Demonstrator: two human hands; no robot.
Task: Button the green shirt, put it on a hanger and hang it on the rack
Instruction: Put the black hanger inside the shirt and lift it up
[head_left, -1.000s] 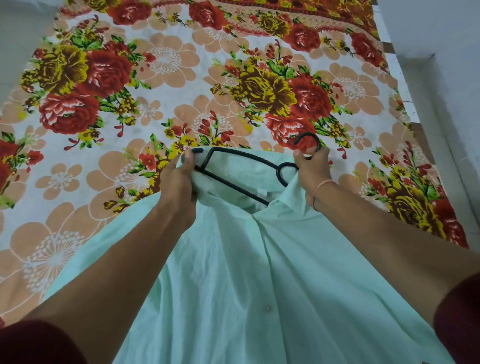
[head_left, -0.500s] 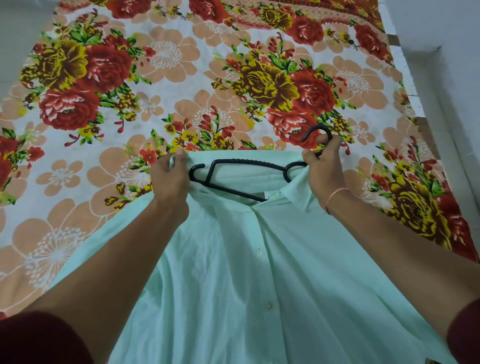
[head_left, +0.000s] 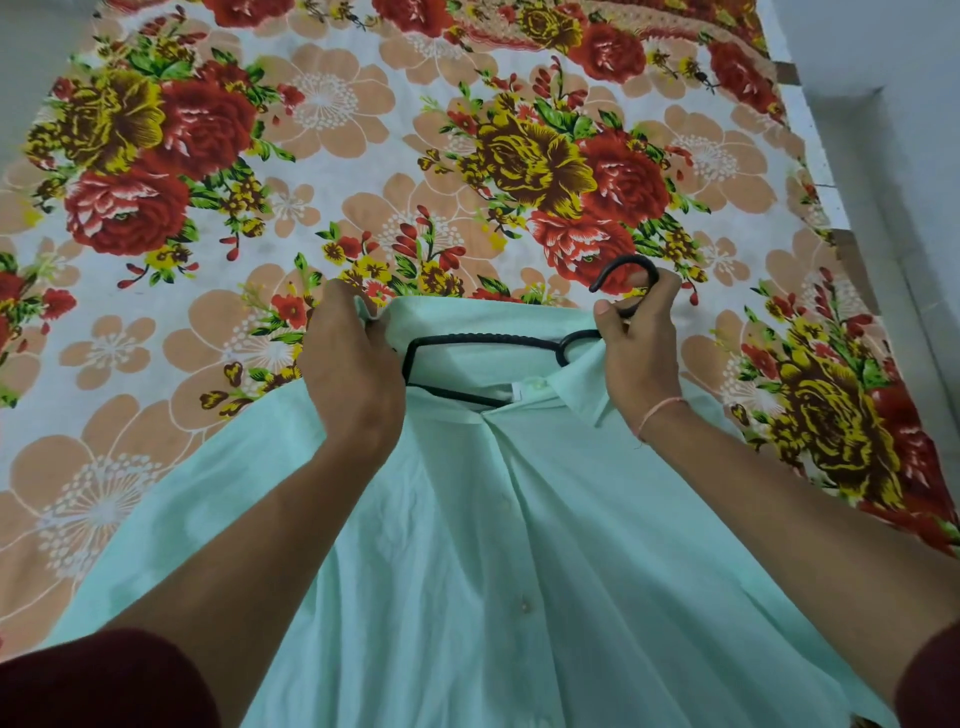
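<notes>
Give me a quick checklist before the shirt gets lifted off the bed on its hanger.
1. Right hand grips the hanger at its hook: ok.
2. Left hand holds the green shirt at the collar edge: ok.
3. Placket buttons closed below the collar: ok.
4. Top collar button fastened: not ok, collar lies open.
5. Hanger arms seated in both shoulders: cannot tell, the right side is hidden.
6. Rack within reach: cannot tell, not in view.

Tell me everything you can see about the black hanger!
The black hanger looks thin, maybe plastic, with a ridged top arm. It lies sideways inside the neck of the green shirt, its hook sticking out past the collar. The right hand grips the hook; the left hand holds the shirt beside its other end.
</notes>
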